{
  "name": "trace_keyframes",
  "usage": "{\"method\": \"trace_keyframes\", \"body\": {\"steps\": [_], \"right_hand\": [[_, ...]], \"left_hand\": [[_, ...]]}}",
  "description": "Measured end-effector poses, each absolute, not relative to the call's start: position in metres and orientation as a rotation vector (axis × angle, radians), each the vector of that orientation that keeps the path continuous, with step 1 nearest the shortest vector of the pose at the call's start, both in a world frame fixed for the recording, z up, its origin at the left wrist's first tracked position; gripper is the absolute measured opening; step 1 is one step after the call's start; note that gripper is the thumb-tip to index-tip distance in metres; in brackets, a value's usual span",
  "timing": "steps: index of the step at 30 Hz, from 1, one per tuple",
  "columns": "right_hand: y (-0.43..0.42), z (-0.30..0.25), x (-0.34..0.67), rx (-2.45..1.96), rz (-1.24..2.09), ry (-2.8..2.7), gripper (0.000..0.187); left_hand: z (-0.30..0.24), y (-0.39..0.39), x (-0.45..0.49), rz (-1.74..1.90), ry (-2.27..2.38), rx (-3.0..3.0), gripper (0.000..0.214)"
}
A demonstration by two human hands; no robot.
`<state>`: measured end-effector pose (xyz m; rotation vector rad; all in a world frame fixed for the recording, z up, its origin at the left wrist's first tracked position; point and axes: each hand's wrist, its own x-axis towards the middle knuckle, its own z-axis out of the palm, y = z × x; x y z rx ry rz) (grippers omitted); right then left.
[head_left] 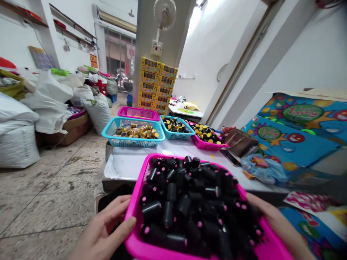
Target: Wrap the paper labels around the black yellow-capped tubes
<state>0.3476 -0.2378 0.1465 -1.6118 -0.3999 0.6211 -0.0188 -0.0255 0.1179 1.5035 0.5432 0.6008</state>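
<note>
The left hand (104, 231) and right hand (279, 227) are gripping, fingers spread, 2 sides of a pink basket (135, 216) at bottom centre, keeping its heap of black cylinders (176, 206) level.

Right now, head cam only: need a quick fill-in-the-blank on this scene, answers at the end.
The left hand and right hand hold a ____ plastic basket by its sides.
That basket is full of ____ cylinders with dotted ends.
A stack of ____ cartons stands beyond the marble-topped table.

Missing words: pink; black; yellow.
</note>
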Motion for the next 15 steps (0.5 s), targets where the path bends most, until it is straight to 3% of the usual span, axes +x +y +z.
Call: {"method": "trace_keyframes", "body": {"steps": [3, 7, 15], "right_hand": [[-0.240, 0.103, 0.304, -1.494, 0.931, -0.274, 0.043], [-0.221, 0.061, 0.267, -1.339, 1.061, -0.251, 0.036], [-0.176, 0.030, 0.239, -1.165, 1.262, -0.359, 0.032]], "left_hand": [[0.087, -0.040, -0.061, 0.594, 0.730, 1.411, 0.040], [0.063, -0.051, -0.098, 0.625, 0.897, 1.348, 0.043], [0.020, -0.061, -0.139, 0.751, 1.056, 1.185, 0.050]]}}
